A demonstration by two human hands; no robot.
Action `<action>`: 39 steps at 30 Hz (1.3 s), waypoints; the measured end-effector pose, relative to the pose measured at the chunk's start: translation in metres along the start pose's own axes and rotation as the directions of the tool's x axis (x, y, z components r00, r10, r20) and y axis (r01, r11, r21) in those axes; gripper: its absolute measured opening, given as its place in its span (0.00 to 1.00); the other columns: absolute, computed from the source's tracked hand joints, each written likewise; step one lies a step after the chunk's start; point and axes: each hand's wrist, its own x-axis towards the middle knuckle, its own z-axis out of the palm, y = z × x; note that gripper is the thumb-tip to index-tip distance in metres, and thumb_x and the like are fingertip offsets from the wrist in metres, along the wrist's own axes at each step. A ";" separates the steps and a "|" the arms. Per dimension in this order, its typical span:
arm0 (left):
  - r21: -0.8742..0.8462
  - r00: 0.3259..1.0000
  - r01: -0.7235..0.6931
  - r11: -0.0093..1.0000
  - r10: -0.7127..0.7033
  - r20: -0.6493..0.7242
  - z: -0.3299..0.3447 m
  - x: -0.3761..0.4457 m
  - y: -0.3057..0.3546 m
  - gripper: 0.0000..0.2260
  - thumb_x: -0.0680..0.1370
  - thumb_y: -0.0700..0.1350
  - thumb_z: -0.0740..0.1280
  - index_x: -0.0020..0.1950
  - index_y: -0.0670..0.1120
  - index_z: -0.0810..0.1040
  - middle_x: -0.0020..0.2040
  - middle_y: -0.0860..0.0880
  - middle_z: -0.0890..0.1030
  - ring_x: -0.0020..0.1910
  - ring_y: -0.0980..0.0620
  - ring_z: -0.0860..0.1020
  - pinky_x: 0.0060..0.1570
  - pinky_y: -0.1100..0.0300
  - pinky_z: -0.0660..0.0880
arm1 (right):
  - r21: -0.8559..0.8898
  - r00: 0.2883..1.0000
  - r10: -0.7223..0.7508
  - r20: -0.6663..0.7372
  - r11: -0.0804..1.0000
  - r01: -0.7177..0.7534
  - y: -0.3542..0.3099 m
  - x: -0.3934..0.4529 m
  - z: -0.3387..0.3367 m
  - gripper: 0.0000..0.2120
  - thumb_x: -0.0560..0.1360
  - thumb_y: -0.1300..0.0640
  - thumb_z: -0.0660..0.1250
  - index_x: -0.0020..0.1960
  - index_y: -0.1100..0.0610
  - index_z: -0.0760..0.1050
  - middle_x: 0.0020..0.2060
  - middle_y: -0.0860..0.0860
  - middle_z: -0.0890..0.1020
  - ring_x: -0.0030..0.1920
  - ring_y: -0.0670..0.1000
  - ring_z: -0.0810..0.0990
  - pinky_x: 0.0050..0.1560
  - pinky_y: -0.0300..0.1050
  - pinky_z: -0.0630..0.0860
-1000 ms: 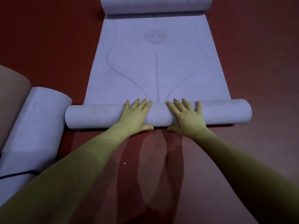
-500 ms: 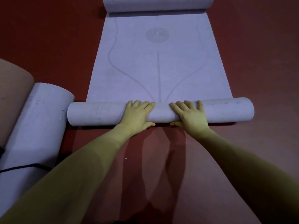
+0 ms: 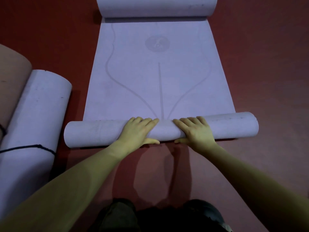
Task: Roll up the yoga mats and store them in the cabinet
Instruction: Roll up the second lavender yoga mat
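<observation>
A pale lilac yoga mat [image 3: 158, 81] lies on the red floor, printed with curved lines and a round emblem. Its near end is wound into a roll [image 3: 93, 133] that lies crosswise in front of me. My left hand [image 3: 135, 131] and my right hand [image 3: 197, 131] sit side by side on the middle of this roll. On both hands the fingers curl over the top and the thumbs lie on the near side. The mat's far end [image 3: 157, 5] curls up in a loose roll of its own.
A finished lilac mat roll [image 3: 33, 118], tied with a black cord [image 3: 25, 147], lies on the floor at the left. A brownish roll [image 3: 11, 77] lies beyond it at the frame edge. Bare red floor [image 3: 267, 72] stretches to the right. My knees [image 3: 158, 216] show at the bottom.
The near roll has advanced a little up the mat. My fingers, stretched flat over it a second ago, now curl over its top. The view has tilted down and shows my knees.
</observation>
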 end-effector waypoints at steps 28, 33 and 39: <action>0.059 0.928 0.327 0.943 -0.333 0.166 -0.025 -0.016 0.035 0.28 0.76 0.58 0.53 0.70 0.44 0.72 0.68 0.42 0.73 0.67 0.39 0.72 0.64 0.36 0.65 | 0.030 0.976 0.213 0.042 0.976 -0.214 -0.019 0.024 0.004 0.24 0.78 0.43 0.52 0.65 0.54 0.76 0.61 0.55 0.79 0.62 0.59 0.77 0.66 0.63 0.62; 0.054 0.890 0.332 0.942 -0.332 0.313 -0.018 0.014 0.011 0.32 0.76 0.61 0.47 0.72 0.45 0.69 0.69 0.41 0.73 0.67 0.39 0.70 0.66 0.39 0.62 | 0.020 0.990 0.135 -0.046 0.991 -0.134 -0.036 -0.004 0.010 0.26 0.76 0.48 0.57 0.71 0.59 0.69 0.68 0.60 0.71 0.68 0.64 0.70 0.69 0.60 0.60; 0.109 0.886 0.304 0.946 -0.323 0.333 -0.035 0.043 -0.008 0.33 0.75 0.59 0.45 0.68 0.40 0.72 0.62 0.39 0.77 0.61 0.40 0.75 0.61 0.46 0.69 | 0.055 0.967 0.175 0.188 0.981 -0.188 -0.015 0.043 -0.002 0.32 0.76 0.39 0.47 0.73 0.56 0.67 0.70 0.57 0.70 0.71 0.60 0.67 0.71 0.59 0.56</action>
